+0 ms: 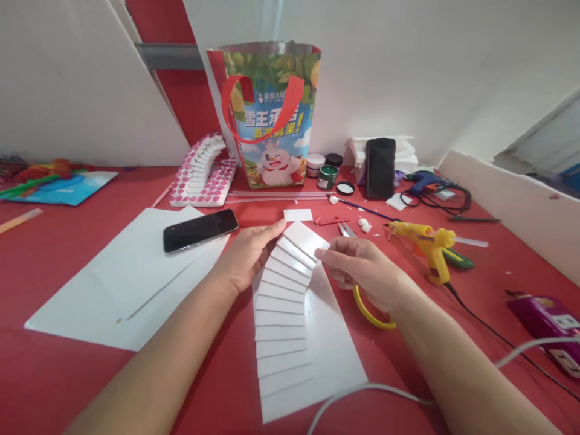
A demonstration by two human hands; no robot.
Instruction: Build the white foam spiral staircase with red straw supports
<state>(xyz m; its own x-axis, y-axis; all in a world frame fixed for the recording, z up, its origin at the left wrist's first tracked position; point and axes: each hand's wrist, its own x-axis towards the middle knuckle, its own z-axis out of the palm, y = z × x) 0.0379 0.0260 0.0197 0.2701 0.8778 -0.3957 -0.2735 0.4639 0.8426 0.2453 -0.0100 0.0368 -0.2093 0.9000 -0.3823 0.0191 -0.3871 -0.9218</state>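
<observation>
A curved staircase of overlapping white foam-board strips (pixel 281 302) lies on a white board (pixel 335 353) in front of me. At its far end is the top white strip (pixel 304 238). My left hand (pixel 248 254) grips this strip's left end, thumb along the edge and other fingers partly hidden. On the opposite side, my right hand (pixel 356 261) pinches the strip's right corner between thumb and forefinger. Scissors with a yellow handle (pixel 372 313) lie partly beneath my right hand. Just beyond the staircase is a small white rectangle (pixel 298 215).
A black phone (pixel 200 231) rests on white sheets (pixel 113 284) at left. A yellow glue gun (pixel 423 241) and its cord lie right; a white cable (pixel 376 386) crosses in front. Behind stand a printed bag (pixel 276 121), paint jars (pixel 327 176), a pink-dotted staircase model (pixel 202 187) and an upright phone (pixel 379 169).
</observation>
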